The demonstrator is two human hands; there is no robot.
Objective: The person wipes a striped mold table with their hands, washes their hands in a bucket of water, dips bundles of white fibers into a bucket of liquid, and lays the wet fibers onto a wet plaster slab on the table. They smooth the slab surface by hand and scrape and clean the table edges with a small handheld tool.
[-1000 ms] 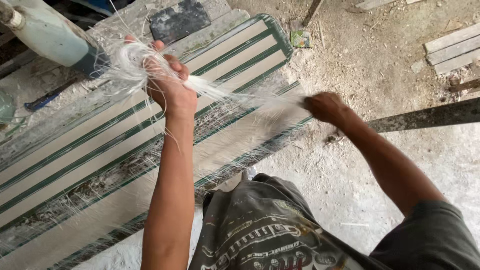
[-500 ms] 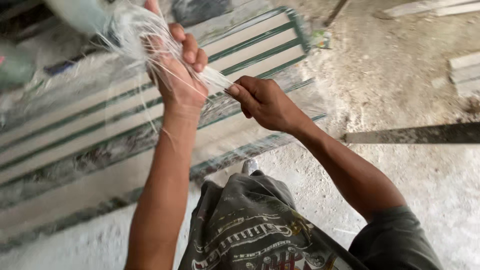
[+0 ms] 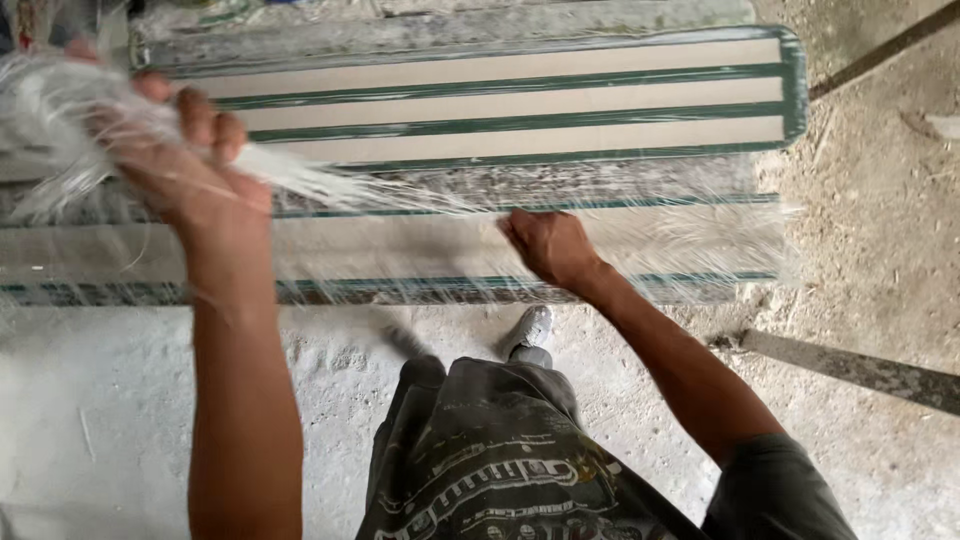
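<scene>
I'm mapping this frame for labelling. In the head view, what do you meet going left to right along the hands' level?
Bunch of white fibres → left hand → stretched fibre strand → right hand → fanned fibre ends → dusty floor.

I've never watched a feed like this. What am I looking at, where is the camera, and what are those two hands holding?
There is no machine here: the camera sits on a person's head and looks down at their own bare arms. The left hand grips a bunch of thin white fibres. The right hand is closed on the same strands further along, so they stretch between the hands. Below lie long pale panels with green stripes, resting on a dusty concrete floor. One light shoe shows between the arms.
</scene>
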